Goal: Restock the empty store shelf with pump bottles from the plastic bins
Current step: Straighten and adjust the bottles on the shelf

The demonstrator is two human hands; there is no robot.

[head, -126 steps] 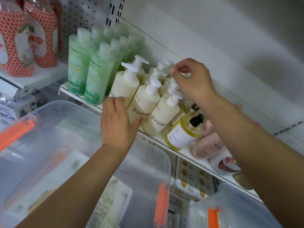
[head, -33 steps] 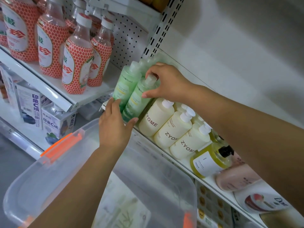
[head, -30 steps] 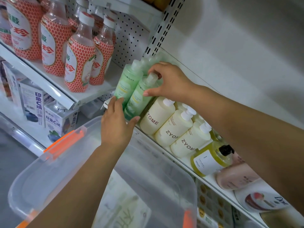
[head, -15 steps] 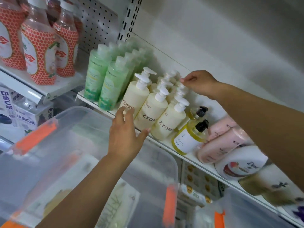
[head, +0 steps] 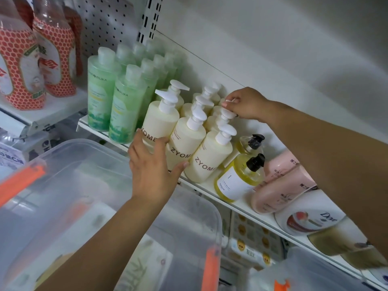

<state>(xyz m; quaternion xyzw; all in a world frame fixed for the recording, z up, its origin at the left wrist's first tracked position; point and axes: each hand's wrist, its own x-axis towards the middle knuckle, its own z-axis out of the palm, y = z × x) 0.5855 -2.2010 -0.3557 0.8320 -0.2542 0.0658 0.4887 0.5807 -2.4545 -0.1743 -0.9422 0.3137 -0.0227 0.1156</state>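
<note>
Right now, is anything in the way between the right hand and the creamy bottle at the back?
No, nothing is in the way. The right hand pinches the pump top of a back-row cream bottle. The left hand rests against the front cream bottles.

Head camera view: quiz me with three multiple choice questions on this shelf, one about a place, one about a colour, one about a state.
1. Where do the cream ZYOME bottles stand?
A. between the green bottles and the yellow bottles
B. inside a bin
C. on the floor

2. What colour are the yellow bottles' pumps?
A. white
B. orange
C. black

3. What is the right hand doing?
A. hanging idle
B. pinching a white pump head
C. lifting a lid

Answers:
1 A: green stands on their left, yellow on their right.
2 C: both pumps are black.
3 B: its fingertips close on a pump in the back row.
</note>
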